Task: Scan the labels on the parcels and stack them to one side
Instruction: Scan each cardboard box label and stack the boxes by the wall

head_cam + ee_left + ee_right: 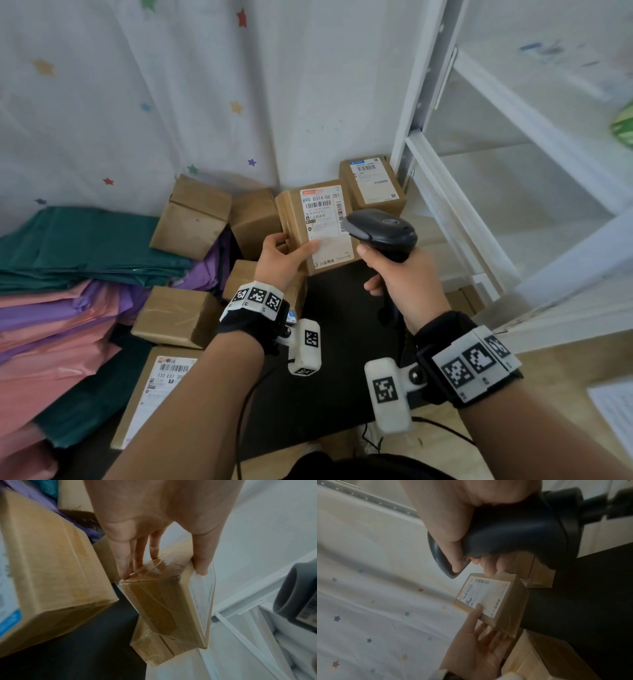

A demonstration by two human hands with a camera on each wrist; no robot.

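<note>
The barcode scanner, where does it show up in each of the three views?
Head view: barcode scanner right of centre, gripped by the right hand, aimed at the held parcel.
Left wrist view: only its dark head at the right edge.
Right wrist view: fills the upper middle.
Shared landmark: the held parcel's white label.

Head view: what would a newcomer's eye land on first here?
The left hand holds up a small brown parcel, label facing the camera, while the right hand grips a black barcode scanner aimed at it. Behind and to the left lie more cardboard boxes and coloured mailer bags.
</note>
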